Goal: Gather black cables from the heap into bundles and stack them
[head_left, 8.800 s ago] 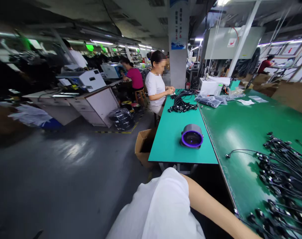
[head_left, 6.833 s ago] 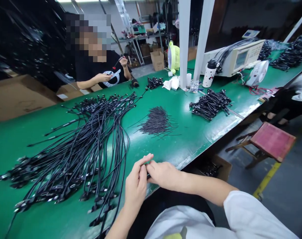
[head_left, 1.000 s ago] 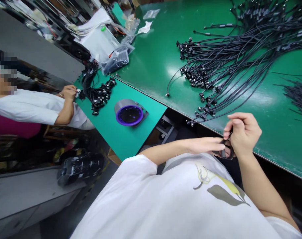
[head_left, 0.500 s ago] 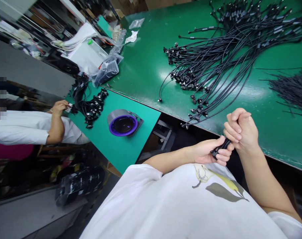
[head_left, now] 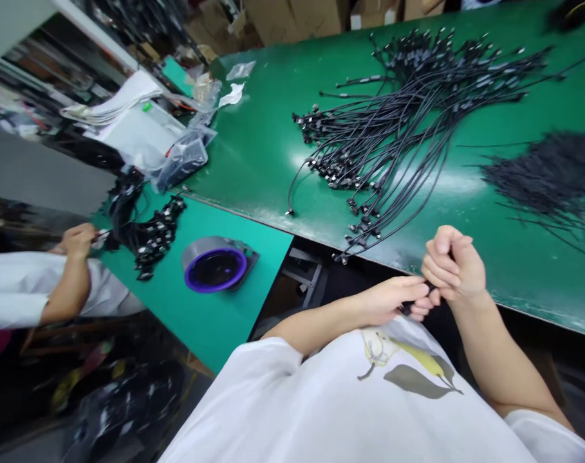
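My left hand [head_left: 393,299] is closed around a bundled black cable [head_left: 407,309], only a small bit of which shows between the fingers. Right beside it, my right hand [head_left: 459,270] is curled into a fist, its lower fingers meeting the left fingertips at the end of the bundle. What the right fingers grip is hidden. Both hands are held in front of my body, over the near edge of the green table [head_left: 258,161]. Beyond them a large spread of black cables [head_left: 398,128] with metal-tipped connectors lies on the table.
At the right lies a heap of thin black strips [head_left: 538,170]. A lower green table [head_left: 253,302] on the left bears a purple-ringed round device [head_left: 192,283] and more black cables [head_left: 152,238]. A co-worker's hand [head_left: 80,239] is there. Bags and a white box [head_left: 138,135] stand behind.
The view has shifted, so the tables appear further left and lower. My hands stay together, and the left fingers cover more of the bundled cable than before.
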Available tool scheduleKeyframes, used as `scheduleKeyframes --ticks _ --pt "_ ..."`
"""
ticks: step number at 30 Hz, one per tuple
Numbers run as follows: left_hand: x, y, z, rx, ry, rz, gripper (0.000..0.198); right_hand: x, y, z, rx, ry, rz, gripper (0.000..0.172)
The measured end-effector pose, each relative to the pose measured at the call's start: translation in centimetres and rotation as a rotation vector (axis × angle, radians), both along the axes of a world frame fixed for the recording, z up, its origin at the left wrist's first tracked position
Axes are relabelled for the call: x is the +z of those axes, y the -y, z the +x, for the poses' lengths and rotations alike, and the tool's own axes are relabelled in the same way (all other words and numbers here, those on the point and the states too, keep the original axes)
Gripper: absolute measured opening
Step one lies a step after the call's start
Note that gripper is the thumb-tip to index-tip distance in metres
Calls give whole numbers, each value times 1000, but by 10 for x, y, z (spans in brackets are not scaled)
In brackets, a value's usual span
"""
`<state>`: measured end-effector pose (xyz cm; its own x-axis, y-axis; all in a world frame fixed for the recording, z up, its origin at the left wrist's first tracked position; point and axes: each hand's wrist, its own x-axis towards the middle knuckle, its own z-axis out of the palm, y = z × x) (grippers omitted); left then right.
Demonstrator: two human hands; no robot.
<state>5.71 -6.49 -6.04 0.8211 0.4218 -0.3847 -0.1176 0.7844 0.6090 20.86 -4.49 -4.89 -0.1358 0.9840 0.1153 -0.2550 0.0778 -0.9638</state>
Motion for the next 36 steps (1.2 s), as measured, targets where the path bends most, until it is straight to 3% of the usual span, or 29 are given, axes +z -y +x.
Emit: scheduleKeyframes --ticks 2,5,11,14,18,21,23,25,28,31,36 --pt "-4 -3 3 114 -226 314 41 0 4 12 -122 184 88 26" --pt "-10 -12 6 100 -327 476 42 2 13 36 -206 510 251 14" --pt "-13 -23 12 -36 -299 466 45 -6 33 74 -16 1025 498 28" --pt "-10 -23 16 -57 -313 425 47 -14 41 82 55 1151 587 29" --pt "-11 -25 23 -12 -288 224 47 -20 36 108 62 1226 648 30" --pt "-15 -25 23 74 -315 246 46 -22 3 164 -136 1313 520 31" --pt "-17 -24 21 132 -338 276 43 -26 -31 211 -402 1398 355 42" --pt "-17 -21 20 169 -347 296 42 -34 -65 252 -605 1479 205 42" --pt "-16 -17 18 227 -338 302 41 -48 -97 287 -710 1574 65 32" --pt "-14 -17 17 307 -284 246 40 -58 -100 298 -792 1631 -9 27" --pt "-11 -21 23 307 -213 176 42 -54 -74 292 -956 1651 -78 28"
